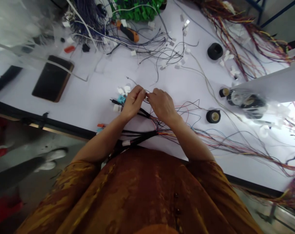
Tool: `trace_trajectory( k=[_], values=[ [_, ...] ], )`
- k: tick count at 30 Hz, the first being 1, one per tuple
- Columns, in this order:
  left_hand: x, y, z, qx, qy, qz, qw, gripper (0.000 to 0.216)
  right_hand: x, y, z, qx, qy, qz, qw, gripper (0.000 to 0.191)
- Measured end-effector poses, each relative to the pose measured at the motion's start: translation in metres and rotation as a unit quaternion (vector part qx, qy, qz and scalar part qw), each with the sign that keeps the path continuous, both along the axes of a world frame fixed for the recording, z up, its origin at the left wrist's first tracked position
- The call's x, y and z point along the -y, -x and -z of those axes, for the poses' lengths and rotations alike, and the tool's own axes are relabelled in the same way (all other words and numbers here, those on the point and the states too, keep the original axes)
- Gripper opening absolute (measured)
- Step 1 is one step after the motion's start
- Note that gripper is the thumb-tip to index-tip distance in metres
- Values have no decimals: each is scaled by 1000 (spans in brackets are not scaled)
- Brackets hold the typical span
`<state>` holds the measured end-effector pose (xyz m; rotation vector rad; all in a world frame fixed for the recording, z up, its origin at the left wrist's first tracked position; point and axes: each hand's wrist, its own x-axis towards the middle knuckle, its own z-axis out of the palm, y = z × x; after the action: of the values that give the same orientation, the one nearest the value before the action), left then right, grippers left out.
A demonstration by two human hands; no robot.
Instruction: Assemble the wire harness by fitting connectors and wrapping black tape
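Observation:
My left hand [133,101] and my right hand [162,104] meet above the white table, fingertips nearly touching. Both are closed in a pinch on thin dark wires [147,96]; the exact ends between the fingers are too small to make out. Beside my left hand lie a light-blue connector [121,99] and a white connector [117,107]. Below the hands, a wire harness [147,134] wrapped in black tape runs along the table's near edge. Its loose coloured wires [225,148] fan out to the right.
A dark phone-like slab [52,78] lies at left. An orange-and-black handled tool [129,32], green pieces [137,9] and tangled grey wires [169,53] are at the back. Black tape rolls [213,116] stand at right, near a wrapped pack [251,102] and wire bundles [256,42].

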<state>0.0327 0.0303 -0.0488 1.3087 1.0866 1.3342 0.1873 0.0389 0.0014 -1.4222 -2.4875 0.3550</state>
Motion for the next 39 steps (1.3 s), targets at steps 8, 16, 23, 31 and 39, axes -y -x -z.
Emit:
trace_trajectory(
  k=[8, 16, 23, 31, 39],
  values=[
    [-5, -2, 0, 160, 105, 28, 981, 53, 20, -7, -6, -239, -10, 31, 970, 17],
    [-5, -6, -16, 197, 155, 11, 968, 56, 22, -8, 1, -250, -54, -2, 967, 17],
    [-6, -5, -6, 176, 122, 19, 977, 57, 25, -7, -1, -215, -66, -1, 974, 17],
    [-4, -3, 5, 69, 35, 10, 997, 59, 24, 2, 3, -126, -118, 2, 985, 27],
    [-5, -3, 7, 56, 36, 21, 998, 59, 27, -2, 6, -87, -121, -21, 989, 28]
  ],
)
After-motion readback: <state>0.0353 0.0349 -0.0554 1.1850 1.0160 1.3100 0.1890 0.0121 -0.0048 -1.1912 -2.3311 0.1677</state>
